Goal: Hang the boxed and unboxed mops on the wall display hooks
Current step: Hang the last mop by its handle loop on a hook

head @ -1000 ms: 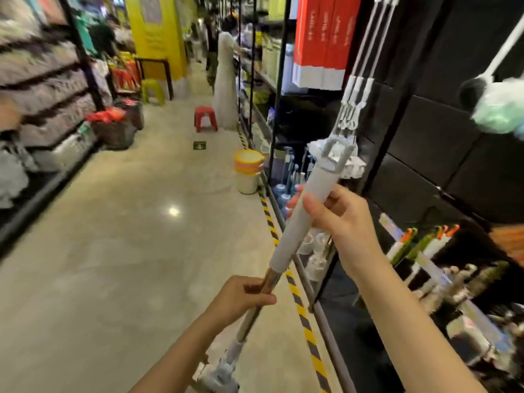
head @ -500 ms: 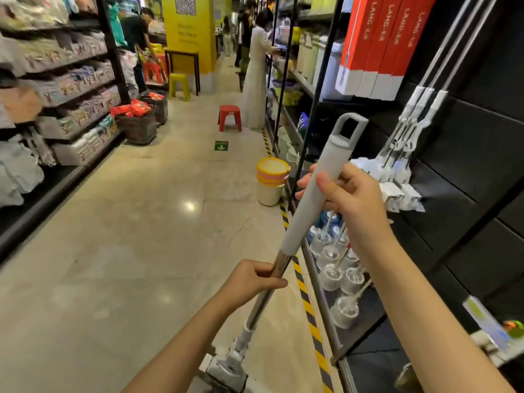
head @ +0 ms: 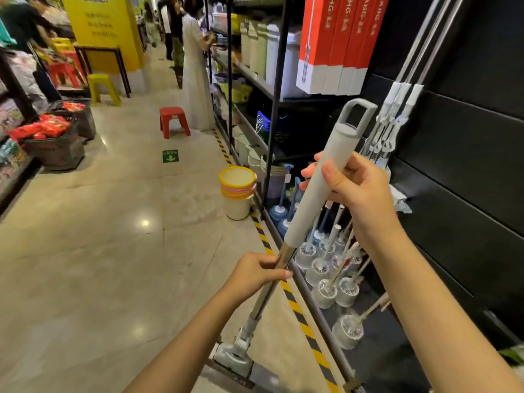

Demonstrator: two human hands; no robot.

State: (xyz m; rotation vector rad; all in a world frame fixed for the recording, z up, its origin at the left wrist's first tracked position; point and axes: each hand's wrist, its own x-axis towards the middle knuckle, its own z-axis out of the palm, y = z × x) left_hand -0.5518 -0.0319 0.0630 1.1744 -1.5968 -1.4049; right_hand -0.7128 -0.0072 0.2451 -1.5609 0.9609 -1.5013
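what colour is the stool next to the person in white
Red stool, clearest in the head view.

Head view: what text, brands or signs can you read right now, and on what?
"LANG": partial white lettering running along the hanging red boxes, cut off by the frame.
Yellow pillar: pale lines of print, too blurred to read.
Green floor sticker: an arrow and small print, unreadable.
Mop held by both hands: no text visible.
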